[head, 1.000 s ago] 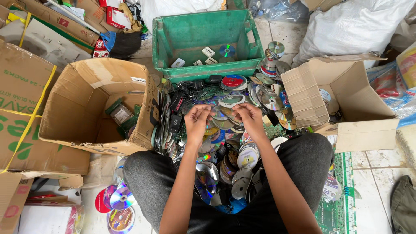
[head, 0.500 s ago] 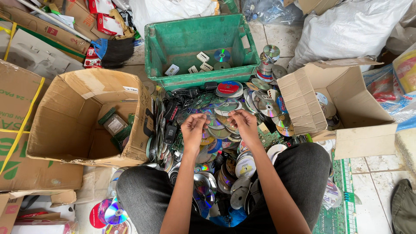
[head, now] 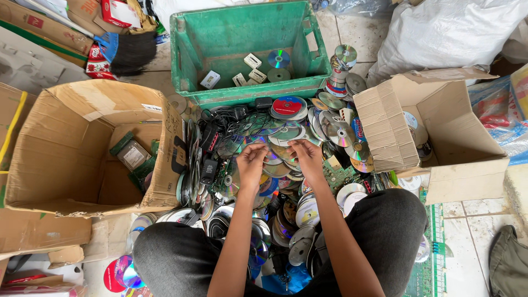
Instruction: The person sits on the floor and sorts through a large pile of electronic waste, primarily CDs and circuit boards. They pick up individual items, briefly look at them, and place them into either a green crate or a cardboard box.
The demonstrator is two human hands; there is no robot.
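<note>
My left hand (head: 250, 165) and my right hand (head: 309, 159) hover close together over a heap of loose discs (head: 286, 135) on the floor between my knees. The fingers of both hands are curled, and their tips almost meet above a silvery disc (head: 273, 158). Whether either hand grips that disc or something small is hidden by the fingers. Black cables and adapters (head: 212, 151) lie in the heap just left of my left hand. A green circuit board (head: 336, 175) lies to the right of my right wrist.
A green plastic crate (head: 187, 60) at the back holds a few discs and small white boxes. An open cardboard box (head: 82, 143) on the left contains a drive and boards. A smaller carton (head: 385, 126) with discs is on the right, with a white sack (head: 451, 33) behind it.
Both hands stay together over the heap, shifted slightly forward. The view has tilted, so the crate and boxes sit lower in the picture.
</note>
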